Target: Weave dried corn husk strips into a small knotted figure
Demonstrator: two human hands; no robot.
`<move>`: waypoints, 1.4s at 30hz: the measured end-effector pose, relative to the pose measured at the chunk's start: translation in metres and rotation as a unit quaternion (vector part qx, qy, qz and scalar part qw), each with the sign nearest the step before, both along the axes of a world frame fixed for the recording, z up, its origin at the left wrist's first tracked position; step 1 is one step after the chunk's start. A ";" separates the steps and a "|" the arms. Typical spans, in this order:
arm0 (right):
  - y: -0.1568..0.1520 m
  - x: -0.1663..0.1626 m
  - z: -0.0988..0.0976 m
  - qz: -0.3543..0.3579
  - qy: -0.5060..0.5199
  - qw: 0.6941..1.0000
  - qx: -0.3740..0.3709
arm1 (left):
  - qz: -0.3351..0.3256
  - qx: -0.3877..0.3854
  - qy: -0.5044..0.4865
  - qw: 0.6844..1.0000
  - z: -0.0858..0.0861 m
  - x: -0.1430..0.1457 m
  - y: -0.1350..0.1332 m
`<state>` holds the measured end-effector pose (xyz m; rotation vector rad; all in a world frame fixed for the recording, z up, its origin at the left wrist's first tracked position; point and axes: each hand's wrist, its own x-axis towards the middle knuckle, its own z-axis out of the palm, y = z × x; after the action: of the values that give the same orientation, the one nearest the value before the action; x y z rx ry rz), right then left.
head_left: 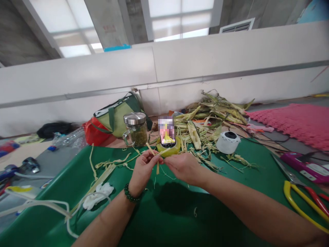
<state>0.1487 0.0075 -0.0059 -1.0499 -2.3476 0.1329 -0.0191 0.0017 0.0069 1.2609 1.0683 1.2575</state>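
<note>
A: Where are the pale strips (157,168) just now?

B: At the fingertips of the left hand (143,167). They cross there, one end pointing up and away, another hanging below, a third slanting off over the right hand's side.

A: So the left hand has them?

B: Yes, pinched between thumb and fingers. The right hand (185,167) comes up close beside it, fingertips at the crossing; whether it grips a strip too, I can't tell, since its back hides the fingers.

A: What's just beyond?

B: A phone (168,138) propped upright in a yellow-green holder (175,151), its screen partly blurred. A lidded glass mug (135,129) stands to the left, a white roll (227,144) to the right, with loose husks (194,134) strewn between.

A: And underneath?

B: A green sheet (177,224), curling up along its left edge. Scissors (293,178) lie at the right. Behind everything runs a low white wall (218,51), with bright windows (181,17) above.

A: How are the arms held?

B: Both reach forward and inward, meeting at the middle. The left wrist wears a dark beaded bracelet (130,194); the right forearm slants in from the lower right, palm turned down.
</note>
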 end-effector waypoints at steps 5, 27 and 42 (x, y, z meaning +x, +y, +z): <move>0.000 -0.003 0.001 0.000 0.026 0.999 -0.041 | 0.001 0.019 0.036 0.999 0.002 0.001 -0.002; 0.016 -0.001 0.004 0.021 0.295 0.905 -0.306 | 0.011 -0.004 0.003 1.000 0.002 0.001 -0.001; 0.002 0.012 0.018 0.072 0.020 0.997 0.018 | -0.138 0.008 0.125 0.983 -0.001 0.002 -0.006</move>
<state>0.1605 0.0091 0.0124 -0.8527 -2.3804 0.1631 -0.0168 -0.0042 0.0055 1.5505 1.0167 0.9163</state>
